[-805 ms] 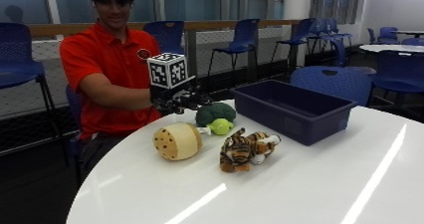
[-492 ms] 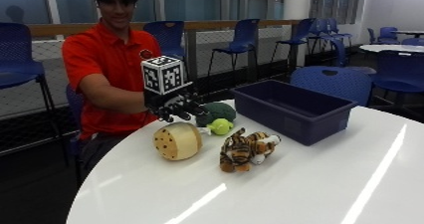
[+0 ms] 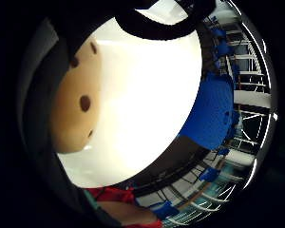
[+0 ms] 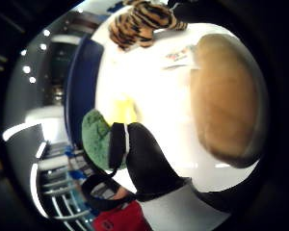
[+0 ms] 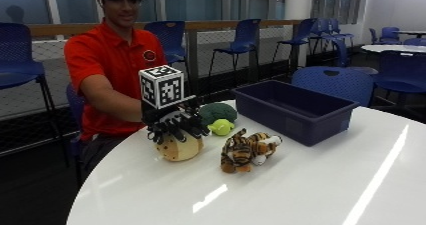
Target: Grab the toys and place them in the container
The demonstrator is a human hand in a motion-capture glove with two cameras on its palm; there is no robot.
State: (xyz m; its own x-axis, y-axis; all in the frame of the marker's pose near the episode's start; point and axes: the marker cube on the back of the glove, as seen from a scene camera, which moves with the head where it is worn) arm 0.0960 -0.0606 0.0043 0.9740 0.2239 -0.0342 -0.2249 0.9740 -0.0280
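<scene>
Three toys: tan spotted plush (image 5: 178, 147) directly under gloved right hand (image 5: 174, 124), fingers spread and draped over its top; turtle (image 5: 218, 116), tiger (image 5: 247, 150) and container (image 5: 293, 110) beyond

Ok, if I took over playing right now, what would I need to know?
Right hand: over the tan toy, fingers spread down around its top; whether it grips yet cannot be told.
Toys: the tan toy, the turtle and the tiger all lie on the table, beside the bin.
Done: nothing is in the bin as far as the outside view shows.
Left: lift the tan toy and drop it in the bin, then likely the turtle and the tiger.
</scene>
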